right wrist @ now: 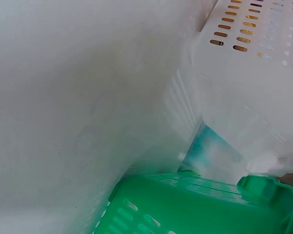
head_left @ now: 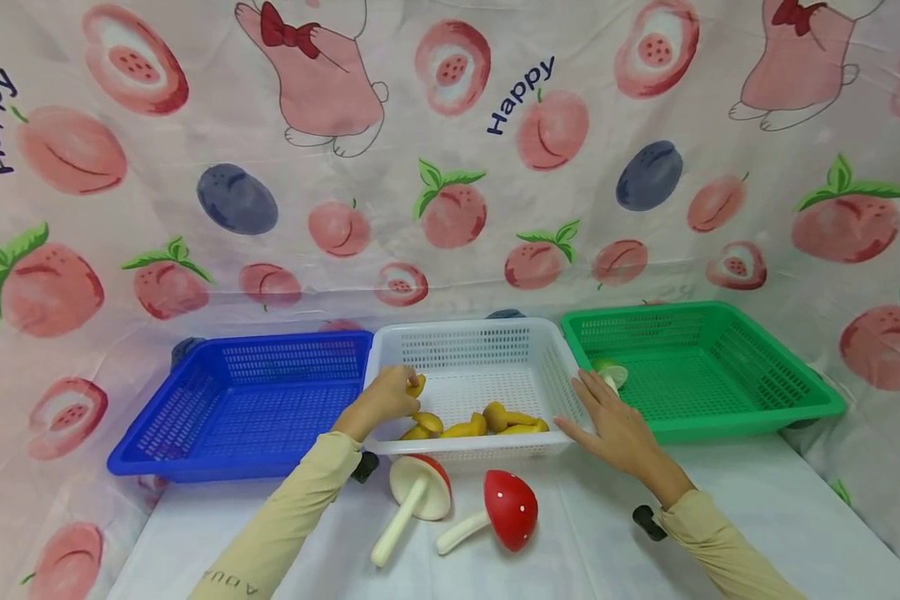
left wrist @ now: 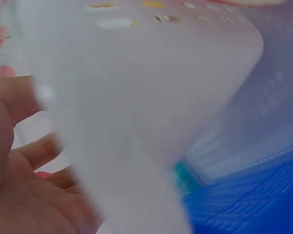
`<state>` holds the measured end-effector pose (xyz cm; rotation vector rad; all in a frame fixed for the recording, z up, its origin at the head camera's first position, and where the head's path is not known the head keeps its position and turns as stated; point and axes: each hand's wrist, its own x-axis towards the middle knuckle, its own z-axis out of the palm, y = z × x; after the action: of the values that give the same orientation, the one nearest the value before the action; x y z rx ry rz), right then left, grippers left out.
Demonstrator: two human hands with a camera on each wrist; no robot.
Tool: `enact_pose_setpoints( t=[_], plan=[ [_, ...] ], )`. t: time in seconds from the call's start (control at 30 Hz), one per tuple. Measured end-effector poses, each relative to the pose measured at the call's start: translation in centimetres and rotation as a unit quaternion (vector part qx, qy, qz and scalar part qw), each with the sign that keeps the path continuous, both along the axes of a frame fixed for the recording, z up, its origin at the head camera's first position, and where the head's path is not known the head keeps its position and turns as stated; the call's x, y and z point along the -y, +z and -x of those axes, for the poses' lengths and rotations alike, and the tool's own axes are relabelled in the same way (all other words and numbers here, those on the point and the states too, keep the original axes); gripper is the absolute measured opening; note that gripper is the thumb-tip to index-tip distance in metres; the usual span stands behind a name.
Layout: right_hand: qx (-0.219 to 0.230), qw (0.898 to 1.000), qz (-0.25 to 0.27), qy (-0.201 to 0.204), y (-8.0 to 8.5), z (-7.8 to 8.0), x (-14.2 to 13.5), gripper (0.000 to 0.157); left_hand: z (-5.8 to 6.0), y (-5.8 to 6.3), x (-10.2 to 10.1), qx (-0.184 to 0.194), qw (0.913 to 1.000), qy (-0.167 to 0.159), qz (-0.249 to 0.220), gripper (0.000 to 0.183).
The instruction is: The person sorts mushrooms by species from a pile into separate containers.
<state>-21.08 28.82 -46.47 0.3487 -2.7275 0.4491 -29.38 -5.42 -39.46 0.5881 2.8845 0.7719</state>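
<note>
My left hand reaches over the near left corner of the white basket and pinches a yellow mushroom at its fingertips. Several more yellow mushrooms lie along the near side inside that basket. With its fingers straight, my right hand lies over the rims where the white basket and the green basket meet. Just past its fingertips, a pale green mushroom lies in the green basket, partly hidden by the hand. The left wrist view is blurred, and the held mushroom is not visible there.
On the white table, in front of the white basket, lie two red-capped mushrooms, one showing its pale underside and the other its dotted cap. A blue basket stands at the left. Behind the baskets hangs a fruit-print cloth.
</note>
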Motion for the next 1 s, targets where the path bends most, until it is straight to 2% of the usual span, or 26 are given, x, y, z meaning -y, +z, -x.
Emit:
enact_pose_setpoints(
  t=[0.33,0.47,0.63,0.87,1.0],
  plan=[
    [-0.005,1.0,-0.008,0.002,-0.1,0.1,0.2,0.079,0.6,-1.3,0.2,0.024,0.9988,-0.026,0.034,0.039],
    [-0.008,1.0,-0.008,0.003,0.0,0.2,0.3,0.079,0.6,-1.5,0.0,0.032,0.9979,-0.03,0.048,0.029],
    [-0.003,1.0,-0.002,0.001,0.2,0.1,0.2,0.079,0.9,-1.6,-0.3,0.027,0.9967,-0.042,0.064,0.014],
    [0.001,1.0,-0.001,-0.005,0.1,0.0,0.1,0.079,0.6,-1.7,-0.6,0.022,0.9965,-0.041,0.069,0.021],
    [0.0,1.0,-0.001,-0.003,0.1,0.0,0.1,0.079,0.2,-1.9,-0.7,-0.005,0.9966,-0.035,0.075,0.017]
  ],
)
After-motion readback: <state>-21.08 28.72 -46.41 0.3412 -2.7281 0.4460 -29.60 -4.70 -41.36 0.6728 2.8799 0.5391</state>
